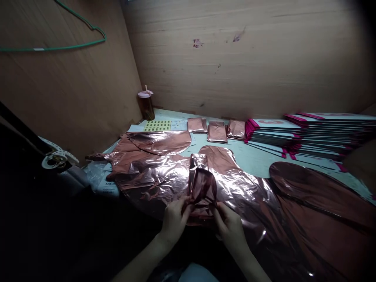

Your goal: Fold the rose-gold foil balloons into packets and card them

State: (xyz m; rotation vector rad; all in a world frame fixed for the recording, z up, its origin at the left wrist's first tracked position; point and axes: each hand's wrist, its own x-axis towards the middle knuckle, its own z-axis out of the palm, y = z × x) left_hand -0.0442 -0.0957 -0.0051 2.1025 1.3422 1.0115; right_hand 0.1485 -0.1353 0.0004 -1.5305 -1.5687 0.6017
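So, nearest first: the forearms come in from the bottom edge, and the rose-gold foil flap (207,186) is pinched by both hands, right in the middle of the near side of the table (249,156). Its lower left is gripped between the thumb and fingers of the left hand (175,221), its lower right by the right hand (231,225). Whether it's joined to the foil underneath can't really be told, it's all the same shiny stuff.

Pretty much the whole near side is taken up by foil, tbh. The flap is held over a big crinkled foil sheet (164,176), and more is spread off to the right as a darker foil piece (317,219), so elbow room is kinda eaten up there. Over by the left edge, a clear plastic bag (102,182) with barcode labels is wedged near the sheet.

Further back, three little piles of folded foil packets (217,133) are lined up, with pink-edged cards (331,133) stacked in leaning heaps to their right. Back left, a yellow sticker sheet (158,125) is laid flat near a lidded tumbler (146,106). The far side is closed off by a smudged wooden panel (249,74), and a green hanger (73,46) is seen against the left one.
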